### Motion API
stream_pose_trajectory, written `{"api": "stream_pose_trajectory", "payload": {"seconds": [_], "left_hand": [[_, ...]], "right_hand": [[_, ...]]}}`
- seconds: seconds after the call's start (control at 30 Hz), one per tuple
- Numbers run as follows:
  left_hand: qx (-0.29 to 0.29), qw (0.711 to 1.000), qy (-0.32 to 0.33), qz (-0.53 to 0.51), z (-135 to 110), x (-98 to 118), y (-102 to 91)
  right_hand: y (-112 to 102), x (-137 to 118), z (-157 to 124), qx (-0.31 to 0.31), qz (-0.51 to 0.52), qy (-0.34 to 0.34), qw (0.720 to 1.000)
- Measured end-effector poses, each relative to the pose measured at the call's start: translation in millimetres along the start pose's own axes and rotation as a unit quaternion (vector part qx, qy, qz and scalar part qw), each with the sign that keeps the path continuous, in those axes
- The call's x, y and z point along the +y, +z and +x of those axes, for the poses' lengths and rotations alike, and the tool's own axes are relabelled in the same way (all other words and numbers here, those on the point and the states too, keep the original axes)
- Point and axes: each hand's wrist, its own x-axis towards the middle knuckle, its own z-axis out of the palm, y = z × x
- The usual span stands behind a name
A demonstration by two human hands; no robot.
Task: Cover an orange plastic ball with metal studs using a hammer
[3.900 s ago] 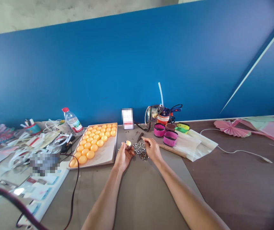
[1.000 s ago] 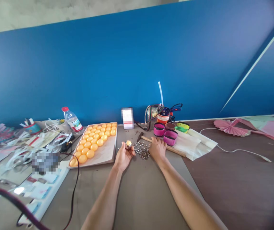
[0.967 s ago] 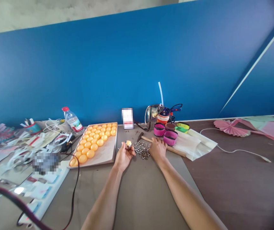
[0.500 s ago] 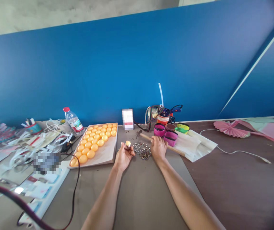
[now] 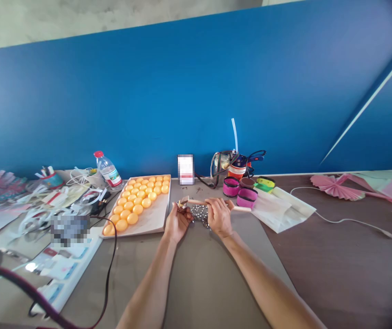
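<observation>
My left hand [image 5: 178, 225] is closed around a small round shiny thing with a yellowish top [image 5: 181, 208]. It rests just right of the tray of orange balls. In my right hand [image 5: 220, 216], the fingers wrap the wooden handle of a small hammer [image 5: 198, 202]. The hammer lies nearly level, and its head is over the thing in my left hand; whether they touch, I cannot tell. Between my hands, a pile of shiny metallic beads [image 5: 200, 215] lies on the grey mat, partly hidden by my right hand.
A shallow tray [image 5: 158, 214] holds rows of orange balls [image 5: 137, 209]. Purple bands [image 5: 247, 198] and a clear plastic bag [image 5: 285, 212] lie at right. A water bottle [image 5: 109, 171], tangled cables and a power strip [image 5: 65, 269] are at left. A blue partition [image 5: 196, 91] stands behind.
My right hand has picked the hammer up off the mat and brought it left, its head over the thing in my left hand. My left hand has stayed about where it was.
</observation>
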Motion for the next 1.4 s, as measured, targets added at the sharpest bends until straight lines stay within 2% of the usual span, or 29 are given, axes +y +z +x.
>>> {"api": "stream_pose_trajectory", "payload": {"seconds": [0.13,0.3,0.43,0.6,0.73,0.87,0.93,1.17,1.27,1.4], "left_hand": [[0.0,1.0,-0.003,-0.011,0.2,1.0,-0.1],[0.019,1.0,0.003,-0.022,0.2,3.5,1.1],[0.01,0.999,0.028,-0.03,0.5,3.9,0.0],[0.013,0.999,0.013,-0.028,0.4,2.6,-2.0],[-0.005,0.999,0.021,-0.035,-0.2,2.7,-1.1],[0.012,0.999,0.02,-0.03,-1.2,3.9,1.9],[0.011,0.999,0.018,-0.033,-1.6,4.6,2.8],[-0.01,1.0,0.009,-0.017,-1.7,2.7,0.9],[-0.012,1.0,0.01,-0.01,-2.5,2.4,0.6],[-0.011,1.0,0.002,-0.006,-3.2,2.6,0.8]], "right_hand": [[-1.0,-0.9,-0.6,0.023,0.01,0.015,1.0],[2.4,0.8,-3.5,-0.006,0.005,-0.001,1.0],[3.3,0.5,-3.8,0.019,0.014,0.007,1.0],[2.0,-0.1,-1.7,-0.031,0.017,0.015,0.999],[0.0,-1.1,0.1,0.004,0.027,0.023,0.999],[2.1,-0.9,-0.9,-0.032,0.013,0.002,0.999],[4.3,1.7,-1.5,-0.03,0.008,0.004,1.0],[7.8,31.0,-1.6,0.065,-0.068,0.113,0.989],[8.9,41.0,-3.1,0.066,-0.105,0.143,0.982],[11.1,44.4,-5.4,0.031,-0.125,0.164,0.978]]}}
